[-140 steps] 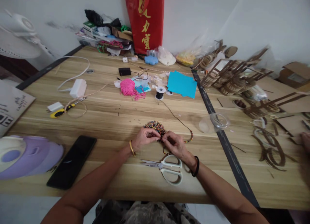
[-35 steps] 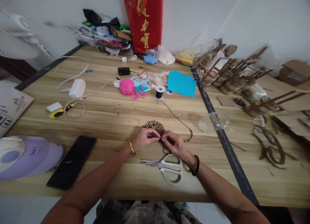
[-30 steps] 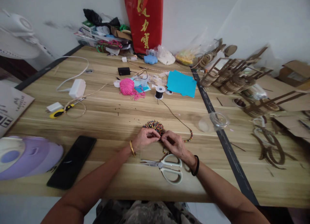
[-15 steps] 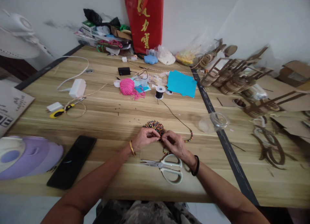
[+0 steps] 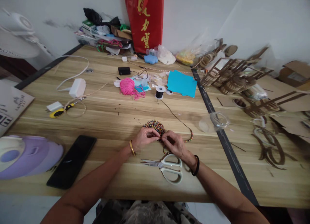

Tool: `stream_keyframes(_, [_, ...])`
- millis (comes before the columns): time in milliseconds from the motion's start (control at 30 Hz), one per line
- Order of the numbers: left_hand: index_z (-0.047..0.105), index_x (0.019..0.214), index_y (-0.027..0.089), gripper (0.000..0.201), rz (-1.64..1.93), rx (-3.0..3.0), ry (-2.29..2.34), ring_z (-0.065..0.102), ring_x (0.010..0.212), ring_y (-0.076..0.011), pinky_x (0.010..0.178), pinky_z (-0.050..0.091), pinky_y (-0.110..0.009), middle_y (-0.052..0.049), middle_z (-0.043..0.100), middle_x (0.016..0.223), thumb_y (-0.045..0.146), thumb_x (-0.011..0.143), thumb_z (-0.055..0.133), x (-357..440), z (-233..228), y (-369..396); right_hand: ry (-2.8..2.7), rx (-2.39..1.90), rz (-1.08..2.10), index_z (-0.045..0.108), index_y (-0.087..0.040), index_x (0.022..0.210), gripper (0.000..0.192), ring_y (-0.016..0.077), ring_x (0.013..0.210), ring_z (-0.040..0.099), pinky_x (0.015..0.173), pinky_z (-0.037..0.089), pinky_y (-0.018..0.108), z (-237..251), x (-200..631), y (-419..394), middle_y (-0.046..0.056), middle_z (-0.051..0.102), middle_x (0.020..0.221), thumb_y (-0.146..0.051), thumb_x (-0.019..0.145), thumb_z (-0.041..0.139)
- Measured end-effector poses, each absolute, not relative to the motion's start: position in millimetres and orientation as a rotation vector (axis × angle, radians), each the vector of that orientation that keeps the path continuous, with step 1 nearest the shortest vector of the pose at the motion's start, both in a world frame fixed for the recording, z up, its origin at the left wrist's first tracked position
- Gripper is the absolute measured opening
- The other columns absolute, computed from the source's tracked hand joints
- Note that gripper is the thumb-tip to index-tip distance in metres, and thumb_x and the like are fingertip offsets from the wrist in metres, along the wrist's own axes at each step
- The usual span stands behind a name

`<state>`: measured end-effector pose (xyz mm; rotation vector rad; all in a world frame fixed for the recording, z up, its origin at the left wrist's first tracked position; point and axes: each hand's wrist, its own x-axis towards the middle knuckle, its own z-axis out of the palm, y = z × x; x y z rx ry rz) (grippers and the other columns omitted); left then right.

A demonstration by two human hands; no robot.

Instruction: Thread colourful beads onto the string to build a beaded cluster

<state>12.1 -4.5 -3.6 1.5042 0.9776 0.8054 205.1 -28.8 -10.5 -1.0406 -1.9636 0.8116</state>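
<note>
A: What is shown in the head view?

B: Both hands are held together near the middle of the wooden table (image 5: pixel 101 120). The left hand (image 5: pixel 144 137) is pinched at the near edge of a pile of coloured beads (image 5: pixel 154 125); whether a bead is gripped cannot be told. The right hand (image 5: pixel 174 143) is closed in a pinch on the black cord (image 5: pixel 173 115), fingertip to fingertip with the left.

A: Where is the cord led?

B: It is run from a black spool (image 5: pixel 160 92), farther back, down to a short strung run of beads (image 5: pixel 189 138) lying just right of the right hand.

A: Which step is judged to be in hand?

B: A bead appears to be being threaded onto the cord end. A fine alignment of hole and cord tip is called for, with the pinch kept tight so that the strung beads are not let slip.

A: What else is seen?

B: White-handled scissors (image 5: pixel 167 167) are laid just near of the hands. A black phone (image 5: pixel 72 161) is placed to the near left, pink yarn (image 5: pixel 128 87) and blue paper (image 5: pixel 181 84) at the far side, and a clear lid (image 5: pixel 219 120) to the right.
</note>
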Motion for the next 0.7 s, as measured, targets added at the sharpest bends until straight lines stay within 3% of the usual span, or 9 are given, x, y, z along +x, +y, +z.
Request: stream_keyframes(700, [0.069,0.075,0.010,0.008,0.804,1.531,0.957,0.064,0.071,-0.0132,0.071,0.051,-0.023,-0.006,0.070,0.076,0.016,0.070,0.067,11.6,-4.2,-4.5,-1.967,-1.026,0.819,0.059,-0.017,0.082,0.016,0.0128,0.064,0.054,0.060,0.042,0.024,-13.0,205.5,-28.6,0.003,0.059,0.072,-0.028,0.091,0.051])
